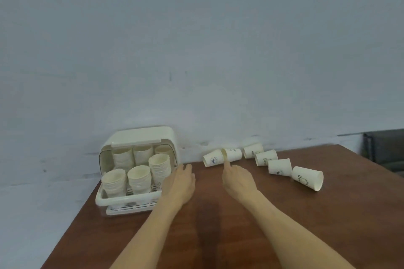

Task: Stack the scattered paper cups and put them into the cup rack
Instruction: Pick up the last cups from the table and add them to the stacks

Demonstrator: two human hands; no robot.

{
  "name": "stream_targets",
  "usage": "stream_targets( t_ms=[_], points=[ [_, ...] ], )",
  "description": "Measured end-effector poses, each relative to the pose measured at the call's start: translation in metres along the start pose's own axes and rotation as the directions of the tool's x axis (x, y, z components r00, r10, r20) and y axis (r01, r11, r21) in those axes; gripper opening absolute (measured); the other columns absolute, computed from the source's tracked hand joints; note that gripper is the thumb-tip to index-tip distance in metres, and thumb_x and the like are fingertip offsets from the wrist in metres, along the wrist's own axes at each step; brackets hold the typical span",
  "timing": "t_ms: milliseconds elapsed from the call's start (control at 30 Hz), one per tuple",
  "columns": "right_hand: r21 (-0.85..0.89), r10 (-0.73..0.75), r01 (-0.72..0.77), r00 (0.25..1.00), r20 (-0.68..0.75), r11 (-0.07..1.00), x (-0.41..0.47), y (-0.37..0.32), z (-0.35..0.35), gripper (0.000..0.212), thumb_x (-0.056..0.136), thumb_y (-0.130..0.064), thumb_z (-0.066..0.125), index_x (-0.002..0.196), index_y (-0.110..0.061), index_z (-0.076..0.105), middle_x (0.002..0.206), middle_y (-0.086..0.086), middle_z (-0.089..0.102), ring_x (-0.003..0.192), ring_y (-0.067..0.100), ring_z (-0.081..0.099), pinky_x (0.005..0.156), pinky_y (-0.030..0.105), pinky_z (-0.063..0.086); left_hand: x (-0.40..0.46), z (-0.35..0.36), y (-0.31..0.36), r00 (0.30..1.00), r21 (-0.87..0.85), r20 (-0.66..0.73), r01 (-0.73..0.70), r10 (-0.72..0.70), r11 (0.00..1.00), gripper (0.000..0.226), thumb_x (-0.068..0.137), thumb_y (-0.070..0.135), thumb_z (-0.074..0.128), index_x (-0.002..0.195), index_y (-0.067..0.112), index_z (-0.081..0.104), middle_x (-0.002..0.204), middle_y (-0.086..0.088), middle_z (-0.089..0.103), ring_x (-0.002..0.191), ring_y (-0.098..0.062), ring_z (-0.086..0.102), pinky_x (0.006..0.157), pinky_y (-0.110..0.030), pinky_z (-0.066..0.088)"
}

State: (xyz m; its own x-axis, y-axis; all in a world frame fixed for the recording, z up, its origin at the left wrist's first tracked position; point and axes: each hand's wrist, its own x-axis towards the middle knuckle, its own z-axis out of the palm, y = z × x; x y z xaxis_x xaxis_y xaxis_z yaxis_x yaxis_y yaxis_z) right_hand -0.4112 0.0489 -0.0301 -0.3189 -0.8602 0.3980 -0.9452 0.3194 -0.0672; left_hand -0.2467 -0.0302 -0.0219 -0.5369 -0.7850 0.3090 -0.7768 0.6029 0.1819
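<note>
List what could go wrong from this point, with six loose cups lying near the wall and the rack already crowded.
1. The loose cups lie on their sides, so a nudge from the right hand reaching in could roll them, perhaps toward the table edge.
2. The cup rack already holds several tall stacks, so adding another stack may be tight or topple neighbours.

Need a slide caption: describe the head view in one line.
Both hands, left and right, reach toward six tipped paper cups beside a cup rack.

Bare table (218, 214) before toppled cups (279, 166)
</note>
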Motion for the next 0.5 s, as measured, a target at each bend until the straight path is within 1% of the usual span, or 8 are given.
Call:
stream_targets(
  t_ms=[33, 100, 167, 200, 300, 367, 467, 500],
  points=[
    [-0.003, 0.017, -0.017, 1.000, 0.004, 1.000, -0.003, 0.009, 0.000, 0.036, 0.093, -0.009, 0.035, 0.130, -0.007, 0.040, 0.100, 0.010, 0.065, 0.091, 0.031, 0.060, 0.066, 0.036, 0.033, 0.000, 0.005, 0.007, 1.000, -0.001, 0.010, -0.015, 0.015, 1.000, 0.032, 0.102, 0.032, 0.031, 0.126, 0.017, 0.047, 0.124, -0.005, 0.050, 0.111, -0.026, 0.053, 0.084, -0.041, 0.046],
    [0.000, 0.052, -0.052, 0.999, 0.017, 0.999, -0.010, 0.027, -0.001, 0.027, 0.094, -0.009, 0.034, 0.119, -0.008, 0.043, 0.099, 0.011, 0.065, 0.090, 0.031, 0.060, 0.065, 0.037, 0.033, 0.001, 0.014, 0.022, 0.999, 0.006, 0.027, -0.048, 0.048, 0.999, 0.030, 0.101, 0.032, 0.032, 0.123, 0.017, 0.046, 0.120, -0.005, 0.051, 0.108, -0.025, 0.053, 0.083, -0.041, 0.047],
    [0.007, 0.084, -0.084, 0.996, 0.027, 0.996, -0.019, 0.045, -0.003, 0.018, 0.095, -0.009, 0.034, 0.110, -0.009, 0.044, 0.097, 0.011, 0.065, 0.087, 0.031, 0.060, 0.063, 0.036, 0.033, 0.001, 0.023, 0.037, 0.996, 0.017, 0.046, -0.077, 0.076, 0.997, 0.031, 0.101, 0.032, 0.032, 0.124, 0.017, 0.046, 0.118, -0.004, 0.051, 0.106, -0.025, 0.054, 0.082, -0.042, 0.048],
    [0.008, 0.102, -0.102, 0.994, 0.036, 0.995, -0.023, 0.055, -0.003, 0.017, 0.095, -0.010, 0.033, 0.109, -0.009, 0.044, 0.097, 0.011, 0.065, 0.086, 0.031, 0.060, 0.063, 0.036, 0.032, 0.001, 0.027, 0.045, 0.995, 0.020, 0.054, -0.090, 0.089, 0.996, 0.032, 0.101, 0.033, 0.033, 0.125, 0.018, 0.046, 0.118, -0.004, 0.051, 0.105, -0.025, 0.055, 0.081, -0.041, 0.049],
    [0.011, 0.180, -0.181, 0.982, 0.064, 0.983, -0.034, 0.085, -0.003, 0.019, 0.095, -0.010, 0.034, 0.111, -0.009, 0.043, 0.101, 0.012, 0.065, 0.091, 0.032, 0.061, 0.065, 0.035, 0.033, 0.003, 0.038, 0.071, 0.988, 0.020, 0.078, -0.134, 0.132, 0.991, 0.032, 0.101, 0.032, 0.033, 0.126, 0.018, 0.045, 0.118, -0.004, 0.050, 0.104, -0.026, 0.056, 0.077, -0.040, 0.048],
    [-0.009, 0.229, -0.229, 0.971, 0.075, 0.973, -0.042, 0.107, -0.002, 0.022, 0.094, -0.009, 0.035, 0.115, -0.009, 0.043, 0.104, 0.012, 0.065, 0.094, 0.031, 0.061, 0.066, 0.035, 0.035, 0.006, 0.044, 0.090, 0.983, 0.009, 0.097, -0.157, 0.156, 0.988, 0.031, 0.101, 0.032, 0.032, 0.126, 0.018, 0.045, 0.119, -0.004, 0.050, 0.105, -0.025, 0.055, 0.078, -0.040, 0.047],
    [-0.041, 0.291, -0.289, 0.952, 0.095, 0.957, -0.056, 0.139, 0.001, 0.032, 0.095, -0.009, 0.034, 0.126, -0.006, 0.040, 0.107, 0.012, 0.065, 0.097, 0.030, 0.061, 0.067, 0.036, 0.036, 0.010, 0.056, 0.122, 0.975, -0.019, 0.118, -0.188, 0.189, 0.982, 0.032, 0.101, 0.031, 0.031, 0.128, 0.018, 0.043, 0.120, -0.003, 0.049, 0.107, -0.025, 0.054, 0.078, -0.038, 0.045],
    [-0.035, 0.321, -0.319, 0.942, 0.102, 0.947, -0.061, 0.150, 0.001, 0.031, 0.095, -0.010, 0.033, 0.125, -0.006, 0.041, 0.108, 0.012, 0.064, 0.098, 0.030, 0.061, 0.068, 0.037, 0.038, 0.011, 0.061, 0.133, 0.971, -0.030, 0.123, -0.201, 0.203, 0.979, 0.033, 0.102, 0.031, 0.031, 0.130, 0.018, 0.043, 0.121, -0.004, 0.049, 0.107, -0.025, 0.054, 0.079, -0.038, 0.046]
  ],
)
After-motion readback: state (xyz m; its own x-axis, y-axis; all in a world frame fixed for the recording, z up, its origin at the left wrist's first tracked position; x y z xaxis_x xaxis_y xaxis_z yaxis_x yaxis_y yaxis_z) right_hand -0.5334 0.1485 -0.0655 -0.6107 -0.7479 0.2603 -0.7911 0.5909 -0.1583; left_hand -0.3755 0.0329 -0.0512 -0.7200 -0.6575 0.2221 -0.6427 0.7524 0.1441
